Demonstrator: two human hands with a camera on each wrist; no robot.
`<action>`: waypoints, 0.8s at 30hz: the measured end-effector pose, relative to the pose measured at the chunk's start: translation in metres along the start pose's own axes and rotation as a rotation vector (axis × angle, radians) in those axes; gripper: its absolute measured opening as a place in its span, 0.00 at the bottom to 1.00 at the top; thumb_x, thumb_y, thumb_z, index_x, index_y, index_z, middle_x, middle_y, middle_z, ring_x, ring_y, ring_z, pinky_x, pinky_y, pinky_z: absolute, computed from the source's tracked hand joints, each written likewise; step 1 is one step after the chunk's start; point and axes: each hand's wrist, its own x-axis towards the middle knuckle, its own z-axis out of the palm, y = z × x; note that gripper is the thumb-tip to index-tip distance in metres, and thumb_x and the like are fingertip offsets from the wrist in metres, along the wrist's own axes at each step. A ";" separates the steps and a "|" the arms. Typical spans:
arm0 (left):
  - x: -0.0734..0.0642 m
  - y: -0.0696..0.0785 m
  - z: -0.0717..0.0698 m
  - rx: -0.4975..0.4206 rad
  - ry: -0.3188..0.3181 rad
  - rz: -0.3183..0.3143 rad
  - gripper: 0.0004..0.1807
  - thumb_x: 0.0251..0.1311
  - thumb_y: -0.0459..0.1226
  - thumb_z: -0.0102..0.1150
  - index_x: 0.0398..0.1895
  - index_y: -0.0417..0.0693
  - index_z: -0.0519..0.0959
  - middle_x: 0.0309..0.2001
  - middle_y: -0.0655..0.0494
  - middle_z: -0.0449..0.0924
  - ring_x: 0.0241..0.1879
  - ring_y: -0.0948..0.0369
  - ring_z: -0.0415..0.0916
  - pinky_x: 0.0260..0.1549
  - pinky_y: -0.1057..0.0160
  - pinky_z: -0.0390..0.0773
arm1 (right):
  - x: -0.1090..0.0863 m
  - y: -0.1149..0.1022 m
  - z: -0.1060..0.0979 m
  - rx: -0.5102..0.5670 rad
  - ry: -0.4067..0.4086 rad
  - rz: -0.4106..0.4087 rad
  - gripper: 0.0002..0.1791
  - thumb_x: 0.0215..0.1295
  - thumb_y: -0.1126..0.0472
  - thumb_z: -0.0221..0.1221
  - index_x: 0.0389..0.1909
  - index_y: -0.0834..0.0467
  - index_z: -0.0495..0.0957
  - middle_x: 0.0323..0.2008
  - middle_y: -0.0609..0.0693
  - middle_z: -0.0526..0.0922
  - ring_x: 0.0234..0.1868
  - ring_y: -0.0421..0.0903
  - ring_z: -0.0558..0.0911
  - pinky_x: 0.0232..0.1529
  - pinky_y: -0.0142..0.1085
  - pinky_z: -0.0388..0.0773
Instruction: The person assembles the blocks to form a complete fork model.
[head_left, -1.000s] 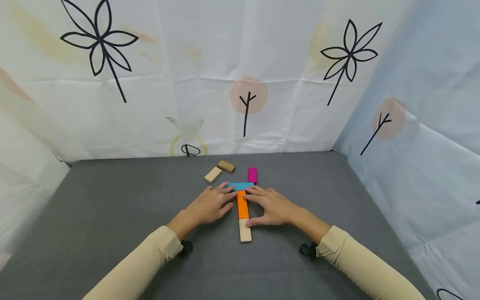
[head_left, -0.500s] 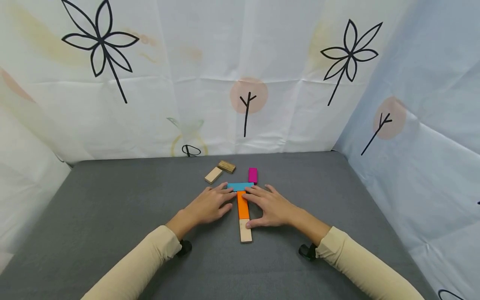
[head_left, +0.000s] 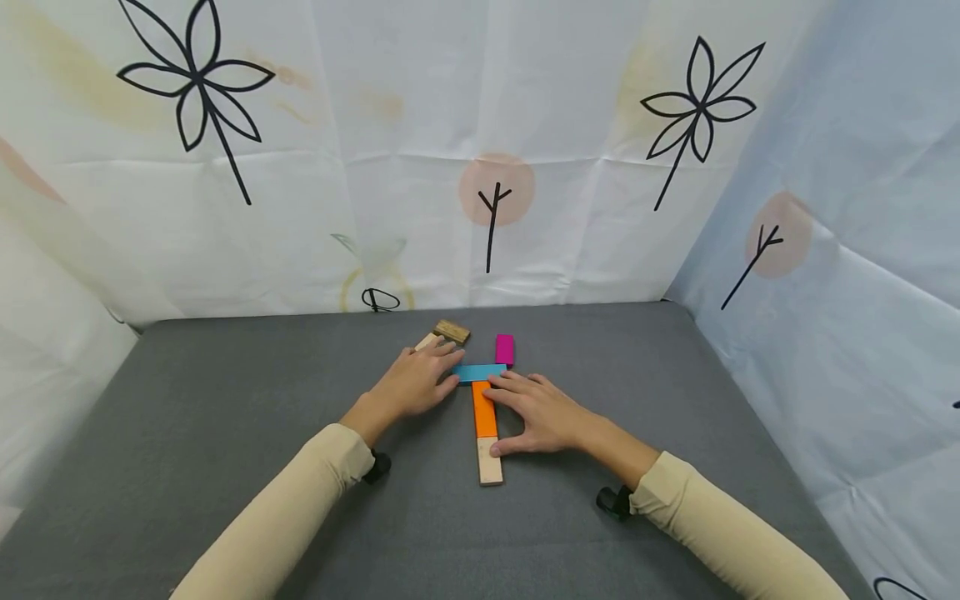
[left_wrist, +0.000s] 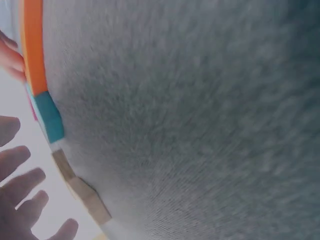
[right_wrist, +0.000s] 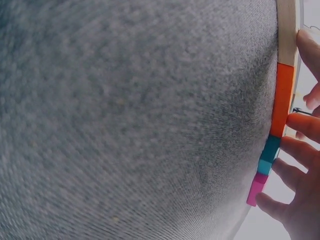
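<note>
On the grey table a blue block lies crosswise at the far end of an orange block. A pale wooden block continues the orange one toward the person. Fingers of my right hand rest spread on the blue and orange blocks, its thumb at the pale block. My left hand reaches over a second pale wooden block, hiding most of it. In the left wrist view, that hand's fingers are spread and hold nothing.
A magenta block stands against the far side of the blue block, near its right end. A brown wooden block lies beside the second pale one, close to the back edge. White printed cloth walls in the table.
My left hand has left the blue and orange blocks and moved forward and left, over the second pale wooden block. The right hand and the row of blocks look unmoved.
</note>
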 end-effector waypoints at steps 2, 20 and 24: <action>0.004 -0.003 0.002 0.023 0.004 -0.050 0.28 0.72 0.46 0.54 0.71 0.46 0.70 0.71 0.45 0.67 0.73 0.46 0.57 0.60 0.35 0.64 | 0.000 0.000 0.000 0.002 -0.003 0.004 0.48 0.59 0.28 0.60 0.73 0.53 0.66 0.75 0.52 0.60 0.76 0.54 0.58 0.69 0.59 0.57; 0.028 0.001 0.009 -0.012 -0.026 -0.285 0.29 0.75 0.52 0.45 0.75 0.54 0.66 0.74 0.44 0.60 0.75 0.42 0.50 0.64 0.29 0.50 | 0.000 0.000 0.000 0.037 0.005 0.002 0.48 0.58 0.29 0.61 0.73 0.54 0.66 0.75 0.53 0.61 0.76 0.54 0.58 0.68 0.61 0.59; 0.033 0.005 0.010 -0.010 -0.036 -0.314 0.28 0.76 0.53 0.43 0.74 0.57 0.67 0.74 0.43 0.59 0.75 0.40 0.48 0.64 0.28 0.49 | 0.000 0.001 0.000 0.043 0.011 -0.001 0.48 0.58 0.29 0.61 0.73 0.54 0.66 0.75 0.53 0.61 0.76 0.55 0.58 0.67 0.62 0.59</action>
